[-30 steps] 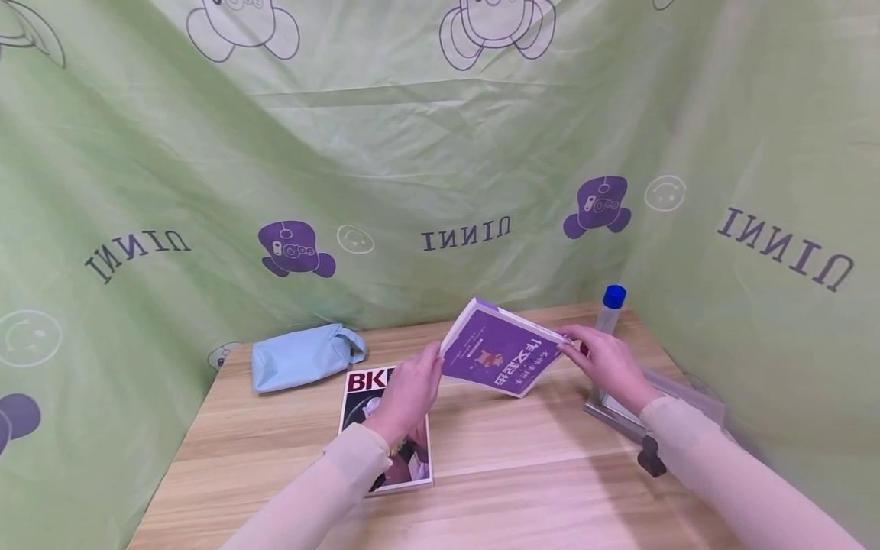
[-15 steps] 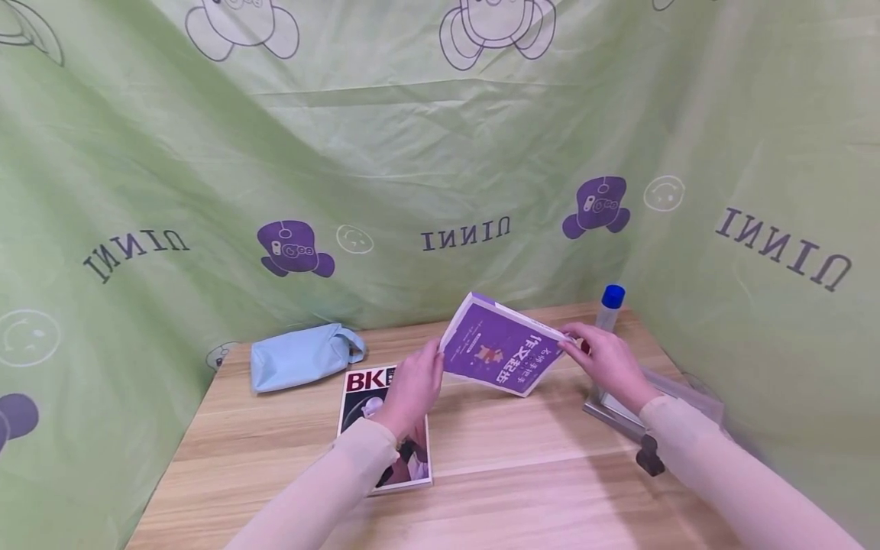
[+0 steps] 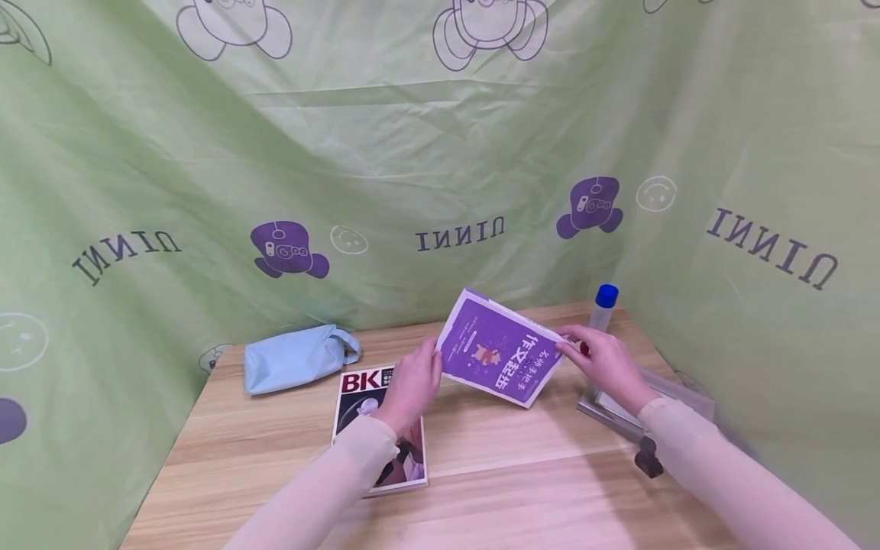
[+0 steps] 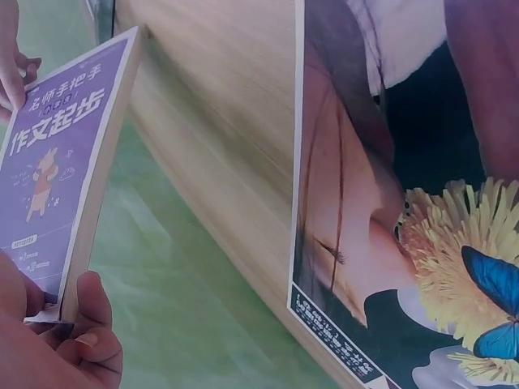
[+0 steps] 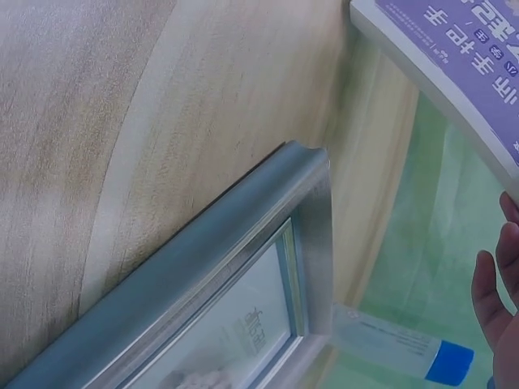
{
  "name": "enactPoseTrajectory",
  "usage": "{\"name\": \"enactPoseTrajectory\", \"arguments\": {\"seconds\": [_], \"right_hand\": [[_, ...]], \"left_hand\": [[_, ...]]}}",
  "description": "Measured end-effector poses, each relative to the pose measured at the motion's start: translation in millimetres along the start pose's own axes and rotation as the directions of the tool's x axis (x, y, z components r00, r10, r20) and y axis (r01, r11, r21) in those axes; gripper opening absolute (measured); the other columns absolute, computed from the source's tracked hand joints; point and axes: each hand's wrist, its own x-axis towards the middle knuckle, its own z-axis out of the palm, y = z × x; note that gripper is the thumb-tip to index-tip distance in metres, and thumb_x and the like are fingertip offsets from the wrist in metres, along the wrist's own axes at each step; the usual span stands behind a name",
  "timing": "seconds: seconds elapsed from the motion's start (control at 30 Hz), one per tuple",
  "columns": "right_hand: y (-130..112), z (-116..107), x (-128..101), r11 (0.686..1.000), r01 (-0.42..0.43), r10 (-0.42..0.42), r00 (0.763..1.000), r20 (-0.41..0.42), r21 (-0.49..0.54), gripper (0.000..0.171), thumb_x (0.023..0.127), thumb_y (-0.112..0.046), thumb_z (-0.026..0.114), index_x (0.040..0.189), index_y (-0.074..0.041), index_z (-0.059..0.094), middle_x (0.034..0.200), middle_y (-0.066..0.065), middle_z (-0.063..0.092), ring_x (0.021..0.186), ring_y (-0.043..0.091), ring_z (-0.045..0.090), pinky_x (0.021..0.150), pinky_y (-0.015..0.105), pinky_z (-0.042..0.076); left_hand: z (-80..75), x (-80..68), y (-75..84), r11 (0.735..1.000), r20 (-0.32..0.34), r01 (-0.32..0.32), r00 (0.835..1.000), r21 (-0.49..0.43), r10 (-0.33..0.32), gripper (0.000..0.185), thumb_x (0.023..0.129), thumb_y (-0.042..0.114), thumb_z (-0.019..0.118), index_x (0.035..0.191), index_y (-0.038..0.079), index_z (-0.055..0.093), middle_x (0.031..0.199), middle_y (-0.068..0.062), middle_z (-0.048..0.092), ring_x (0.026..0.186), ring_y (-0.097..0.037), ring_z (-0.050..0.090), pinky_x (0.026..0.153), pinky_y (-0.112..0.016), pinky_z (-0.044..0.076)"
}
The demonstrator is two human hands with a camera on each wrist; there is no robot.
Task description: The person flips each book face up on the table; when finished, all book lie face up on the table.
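Both hands hold a purple paperback book (image 3: pixel 498 351) tilted above the wooden table (image 3: pixel 495 458). My left hand (image 3: pixel 412 386) grips its left corner, thumb and fingers pinching the edge, as the left wrist view shows on the book (image 4: pixel 57 174). My right hand (image 3: pixel 598 360) grips the book's right edge. The right wrist view catches the book's underside and spine (image 5: pixel 442 69) and the fingertips (image 5: pixel 496 284). A magazine (image 3: pixel 381 428) with "BK" on the cover lies flat under my left forearm; its cover (image 4: pixel 413 194) fills the left wrist view.
A light blue pouch (image 3: pixel 299 367) lies at the table's back left. A silver picture frame (image 3: pixel 619 409) lies at the right edge under my right wrist, with its frame corner (image 5: pixel 243 267) close up. A blue-capped tube (image 3: pixel 601 309) stands behind it. Green printed cloth (image 3: pixel 412 153) encloses the table.
The book has risen slightly and tipped more upright toward me between both hands. The head camera shifted a little; the magazine, pouch and frame stayed put.
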Motion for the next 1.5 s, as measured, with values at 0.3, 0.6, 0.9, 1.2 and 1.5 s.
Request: {"name": "enactPoseTrajectory", "arguments": {"seconds": [0.3, 0.6, 0.9, 1.2, 1.5], "right_hand": [[1, -2, -1, 1.000, -0.010, 0.010, 1.000, 0.012, 0.009, 0.031, 0.103, -0.036, 0.068, 0.126, -0.017, 0.072, 0.080, -0.004, 0.063, 0.063, 0.015, 0.052, 0.054, 0.032, 0.045], [3, 1, -4, 1.000, -0.024, 0.024, 0.999, 0.036, 0.019, 0.030, 0.102, -0.036, 0.069, 0.127, -0.019, 0.072, 0.082, -0.003, 0.064, 0.064, 0.015, 0.051, 0.054, 0.032, 0.043], [6, 2, -4, 0.999, -0.032, 0.031, 0.999, 0.040, 0.029, 0.031, 0.103, -0.034, 0.069, 0.128, -0.016, 0.072, 0.081, -0.004, 0.063, 0.064, 0.015, 0.051, 0.053, 0.031, 0.043], [4, 5, -4, 0.998, -0.044, 0.040, 0.996, 0.081, 0.046, 0.033, 0.102, -0.032, 0.070, 0.131, -0.015, 0.069, 0.086, -0.003, 0.064, 0.066, 0.015, 0.052, 0.053, 0.031, 0.044], [4, 4, -1, 0.997, 0.013, -0.018, 0.998, 0.056, 0.081, 0.027, 0.100, -0.016, 0.071, 0.126, -0.009, 0.069, 0.082, -0.003, 0.059, 0.068, 0.014, 0.052, 0.057, 0.029, 0.045]], "left_hand": [[3.9, 3.0, 0.5, 1.000, -0.009, 0.022, 1.000, 0.006, -0.022, 0.027, 0.107, 0.015, 0.056, 0.130, 0.003, 0.063, 0.102, -0.016, 0.075, 0.088, -0.033, 0.073, 0.078, -0.046, 0.061], [9.8, 2.5, -2.3, 0.999, 0.015, 0.052, 0.999, 0.011, -0.053, 0.025, 0.106, 0.016, 0.056, 0.126, 0.004, 0.064, 0.099, -0.015, 0.075, 0.086, -0.033, 0.073, 0.077, -0.047, 0.060], [13.7, 4.9, -0.3, 0.996, 0.044, 0.089, 0.995, -0.016, -0.088, 0.026, 0.107, 0.016, 0.055, 0.126, 0.004, 0.066, 0.097, -0.015, 0.075, 0.087, -0.033, 0.073, 0.079, -0.048, 0.060], [18.2, 5.5, -5.8, 0.991, 0.083, 0.132, 0.988, -0.029, -0.129, 0.029, 0.107, 0.015, 0.055, 0.131, 0.003, 0.066, 0.101, -0.014, 0.075, 0.089, -0.031, 0.073, 0.083, -0.048, 0.059], [22.6, 6.5, -4.8, 0.991, 0.085, 0.129, 0.988, -0.033, -0.126, 0.021, 0.106, 0.012, 0.055, 0.117, 0.001, 0.070, 0.090, -0.011, 0.072, 0.085, -0.030, 0.070, 0.082, -0.048, 0.058]]}}
